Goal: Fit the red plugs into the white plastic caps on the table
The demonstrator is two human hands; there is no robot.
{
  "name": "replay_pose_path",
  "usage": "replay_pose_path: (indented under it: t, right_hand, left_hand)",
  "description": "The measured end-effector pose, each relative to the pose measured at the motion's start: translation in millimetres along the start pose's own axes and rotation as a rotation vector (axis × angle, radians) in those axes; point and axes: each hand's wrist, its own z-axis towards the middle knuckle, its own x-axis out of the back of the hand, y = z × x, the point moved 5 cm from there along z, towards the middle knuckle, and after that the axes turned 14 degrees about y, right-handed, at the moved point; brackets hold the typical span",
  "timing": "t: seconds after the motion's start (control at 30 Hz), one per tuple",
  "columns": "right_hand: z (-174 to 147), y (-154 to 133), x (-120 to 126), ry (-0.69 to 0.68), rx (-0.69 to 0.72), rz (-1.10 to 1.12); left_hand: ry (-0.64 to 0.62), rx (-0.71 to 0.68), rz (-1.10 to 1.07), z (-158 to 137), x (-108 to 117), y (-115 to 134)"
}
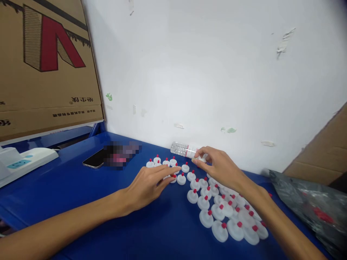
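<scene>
Where the blue table meets the wall, two bare hands work among white round pieces with red tips. Directions are read on a dial centred on the view. The main cluster of pieces spreads at four to five o'clock, with a smaller group between six and seven. Most sit on their broad ends, tips up, presumably because this base is stable and leaves a narrow part to pinch.

The left hand, at seven o'clock, reaches into the smaller group; its thumb and finger lie at the red tip of one piece, slightly parted, and whether they grip it cannot be told. The right hand, at four o'clock, bends thumb and fingers together beside the bottle; something white shows between them, but what it grasps, if anything, is unclear.

Containers: a clear plastic bottle, at five o'clock, lies on its side along the wall, perhaps to keep it from rolling; its contents cannot be made out. A greyish plastic bag, at four o'clock towards the edge, shows red contents through its film, probably small parts kept together.
</scene>
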Motion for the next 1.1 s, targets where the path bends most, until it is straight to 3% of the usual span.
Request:
replay_pose_path:
  t: [0.23,0.43,0.6,0.87,1.1]
  right_hand:
    - [-6.6,-26.4,-8.2,-0.207,0.001,0.190]
    - [-12.5,-42.2,-14.4,-0.213,0.094,0.148]
    - [-17.7,-48.9,-16.0,-0.230,0.066,0.139]
    - [-19.3,-62.0,-9.4,-0.204,0.077,0.198]
    - [-24.8,-77.3,-12.1,-0.177,0.198,0.140]
  left_hand:
    - [0.079,0.189,-0.056,9.2,5.0,-7.8]
    - [0.062,0.218,-0.162,10.4,4.3,-6.5]
    - [0.000,0.264,-0.281,7.2,-1.7,-4.8]
    - [-0.107,0.297,-0.190,7.4,-3.0,-3.6]
    - [-0.134,0.453,-0.386,2.8,-5.9,1.4]
